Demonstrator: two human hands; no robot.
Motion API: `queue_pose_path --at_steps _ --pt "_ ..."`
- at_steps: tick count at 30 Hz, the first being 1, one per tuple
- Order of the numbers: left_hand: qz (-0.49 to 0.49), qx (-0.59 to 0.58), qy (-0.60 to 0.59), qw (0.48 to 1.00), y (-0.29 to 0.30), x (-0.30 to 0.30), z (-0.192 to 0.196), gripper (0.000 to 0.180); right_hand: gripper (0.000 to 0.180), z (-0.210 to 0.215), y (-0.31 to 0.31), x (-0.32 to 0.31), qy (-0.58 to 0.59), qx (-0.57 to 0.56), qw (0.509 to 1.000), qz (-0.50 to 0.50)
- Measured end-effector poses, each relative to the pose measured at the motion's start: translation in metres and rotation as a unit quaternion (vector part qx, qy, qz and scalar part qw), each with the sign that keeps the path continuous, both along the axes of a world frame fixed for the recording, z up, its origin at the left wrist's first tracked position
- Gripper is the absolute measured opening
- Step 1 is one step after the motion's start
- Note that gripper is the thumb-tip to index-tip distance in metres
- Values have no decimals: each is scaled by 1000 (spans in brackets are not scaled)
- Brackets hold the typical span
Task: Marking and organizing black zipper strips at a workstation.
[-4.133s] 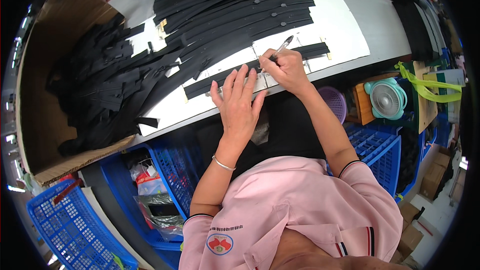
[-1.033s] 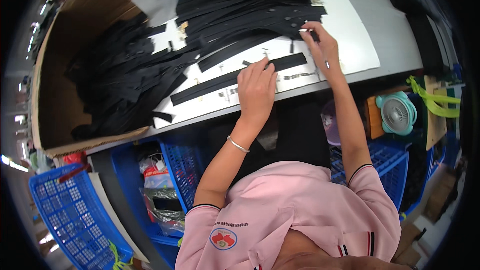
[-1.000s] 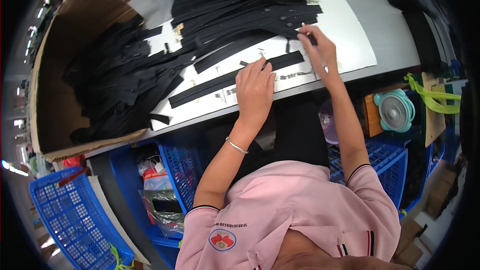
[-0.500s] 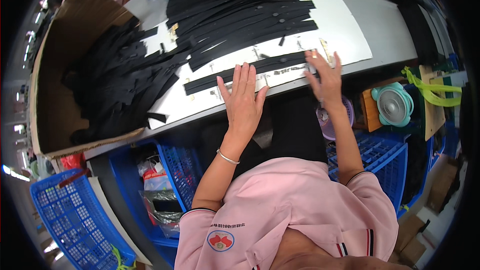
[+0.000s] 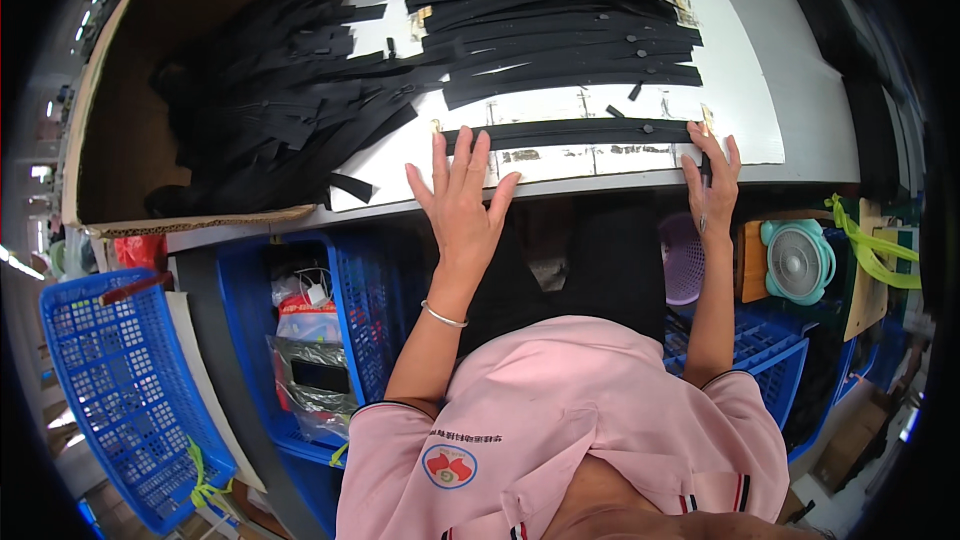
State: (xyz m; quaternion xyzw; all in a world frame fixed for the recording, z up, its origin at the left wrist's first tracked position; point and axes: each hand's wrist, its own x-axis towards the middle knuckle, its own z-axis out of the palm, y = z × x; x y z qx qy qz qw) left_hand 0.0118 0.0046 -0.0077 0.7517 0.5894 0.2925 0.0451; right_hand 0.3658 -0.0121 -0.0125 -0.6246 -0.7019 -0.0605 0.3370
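A long black zipper [image 5: 565, 133] lies straight across the near part of a white marked board [image 5: 745, 105], with a small round piece near its right end. My left hand [image 5: 462, 202] rests flat with its fingers spread, fingertips on the zipper's left end. At the right end, my right hand [image 5: 717, 185] touches the zipper with its index finger. A slim dark-and-silver tool [image 5: 703, 202] is tucked in that hand; its kind is mostly hidden. Beyond, several black zippers [image 5: 550, 30] lie side by side in a stack. Small black scraps [image 5: 635, 92] lie between.
A cardboard box [image 5: 105, 120] on the left spills loose black strips [image 5: 270, 100] onto the board. Below the table edge stand blue baskets [image 5: 130, 390], a purple basket [image 5: 683, 265] and a turquoise fan [image 5: 798, 260]. A dark object [image 5: 875, 130] borders the table at right.
My left hand has come to the zipper's left end, and its fingertips now lie on it. My right hand stays at the right end. The whole view has shifted and turned slightly.
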Motion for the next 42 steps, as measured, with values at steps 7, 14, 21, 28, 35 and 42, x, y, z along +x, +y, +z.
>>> queue_pose_path --at_steps 7,14,21,28,35,42 --pt "5 11 -12 1000 0 -1 -4 61 22 49 16 -69 315 -53 947 27" --pt "10 14 -16 1000 1 1 0 59 22 55 62 -168 452 -225 850 152" --pt "18 30 -25 999 1 1 -2 57 27 24 81 -198 361 -176 895 193" --pt "21 33 -30 999 1 1 -4 56 22 17 81 -198 293 -188 916 200" --pt "19 38 -25 999 1 2 -4 57 21 13 82 -198 192 -94 950 226" --pt "21 39 -29 999 1 2 -4 56 19 17 79 -194 322 -165 898 250"
